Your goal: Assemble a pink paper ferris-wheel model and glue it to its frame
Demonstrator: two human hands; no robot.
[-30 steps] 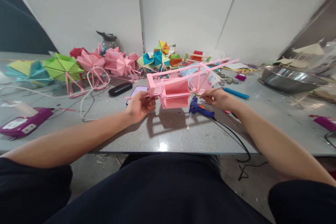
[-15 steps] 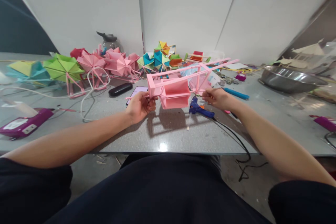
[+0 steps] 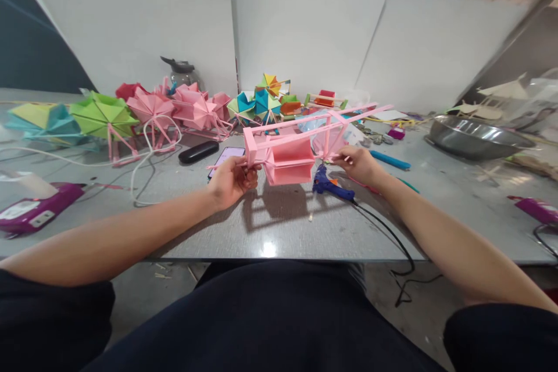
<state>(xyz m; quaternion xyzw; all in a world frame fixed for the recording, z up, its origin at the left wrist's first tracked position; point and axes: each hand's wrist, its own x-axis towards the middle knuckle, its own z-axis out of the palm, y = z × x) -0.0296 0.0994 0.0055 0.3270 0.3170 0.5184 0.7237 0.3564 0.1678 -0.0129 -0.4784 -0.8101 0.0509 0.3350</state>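
Note:
A pink paper water-wheel model hangs just above the table between my hands. Its folded wheel [image 3: 291, 173] sits inside a long pink frame [image 3: 288, 140], whose bars reach up and away to the right. My left hand [image 3: 231, 183] is closed on the thin pink axle stick, by the frame's left end. At the other side, my right hand [image 3: 360, 164] pinches the model's axle near the right leg of the frame. Directly below that side lies a blue glue gun [image 3: 333, 186] on the table, its black cord running off the front edge.
Behind the left hand lie a phone [image 3: 227, 158] and a black case [image 3: 199, 152]. Pink paper wheels [image 3: 198, 106] and a green one [image 3: 103, 114] line the back left. A purple power strip [image 3: 41, 207] is at left, a steel basin [image 3: 477, 138] at right.
Both hands keep their hold on the pink model, which has barely shifted. The whole view has tilted slightly, showing a little more above the white boards.

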